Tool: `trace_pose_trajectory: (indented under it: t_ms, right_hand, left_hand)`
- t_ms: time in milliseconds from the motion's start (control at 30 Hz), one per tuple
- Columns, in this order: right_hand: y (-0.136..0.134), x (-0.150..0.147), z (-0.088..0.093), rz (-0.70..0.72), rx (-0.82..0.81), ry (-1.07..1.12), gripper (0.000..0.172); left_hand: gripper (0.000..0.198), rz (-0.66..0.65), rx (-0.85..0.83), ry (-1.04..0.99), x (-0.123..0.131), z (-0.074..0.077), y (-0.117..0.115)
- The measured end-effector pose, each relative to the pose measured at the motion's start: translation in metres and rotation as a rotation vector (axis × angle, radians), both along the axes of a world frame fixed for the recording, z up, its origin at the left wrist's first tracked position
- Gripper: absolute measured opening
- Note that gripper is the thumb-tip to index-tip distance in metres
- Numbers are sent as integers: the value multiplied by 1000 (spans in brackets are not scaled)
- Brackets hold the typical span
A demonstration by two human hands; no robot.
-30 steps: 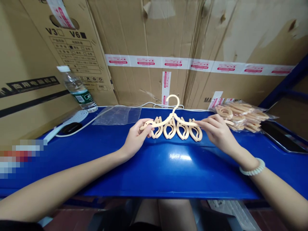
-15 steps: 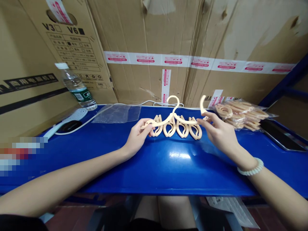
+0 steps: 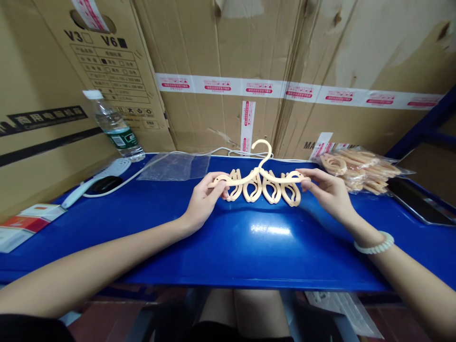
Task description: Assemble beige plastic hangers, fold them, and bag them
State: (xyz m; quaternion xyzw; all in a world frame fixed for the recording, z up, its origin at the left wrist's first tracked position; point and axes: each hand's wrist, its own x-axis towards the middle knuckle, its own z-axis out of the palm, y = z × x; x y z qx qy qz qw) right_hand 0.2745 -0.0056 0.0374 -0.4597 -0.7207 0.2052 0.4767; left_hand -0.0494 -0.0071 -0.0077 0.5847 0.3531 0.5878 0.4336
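Note:
A cream folding clothes hanger [image 3: 245,180] is spread out level between my two hands, its hook pointing up. My left hand [image 3: 204,197] pinches the left arm's end between thumb and fingers. At the other end, my right hand [image 3: 329,194] grips the tip of the right arm, fingers closed on it. Just behind and below the hanger, several folded cream hangers [image 3: 271,192] lie in a row on the blue table [image 3: 249,256]; the held hanger partly covers their tops.
Beyond my right hand lie a clear bag of folded hangers [image 3: 359,168] and a dark tablet-like device [image 3: 422,202]. On the left are a water bottle [image 3: 119,130], a hairbrush [image 3: 96,180], a black mouse-like object [image 3: 106,184] and a red-white box [image 3: 30,223]. Cardboard boxes [image 3: 213,47] wall the back.
The hanger's right arm, earlier turned upward at its outer part, is now folded out flat to the right. My right hand has shifted slightly right to its tip; my left hand keeps its hold.

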Motion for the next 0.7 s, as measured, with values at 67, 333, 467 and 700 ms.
trace_pose_trajectory:
  t_ms: [67, 333, 467, 700]
  right_hand:
    - [1, 0, 0, 8, -39, 106, 29]
    - [-12, -25, -5, 155, -244, 424, 36]
    - [-20, -41, -7, 257, -290, 361, 32]
    - [-31, -51, -3, 474, -340, -56, 27]
  left_hand:
    - [26, 20, -3, 29, 0, 1, -1]
    - [26, -59, 74, 167, 8, 4, -12]
    - [29, -106, 159, 271, 9, 2, -17]
    - [41, -109, 183, 267, 11, 2, -16]
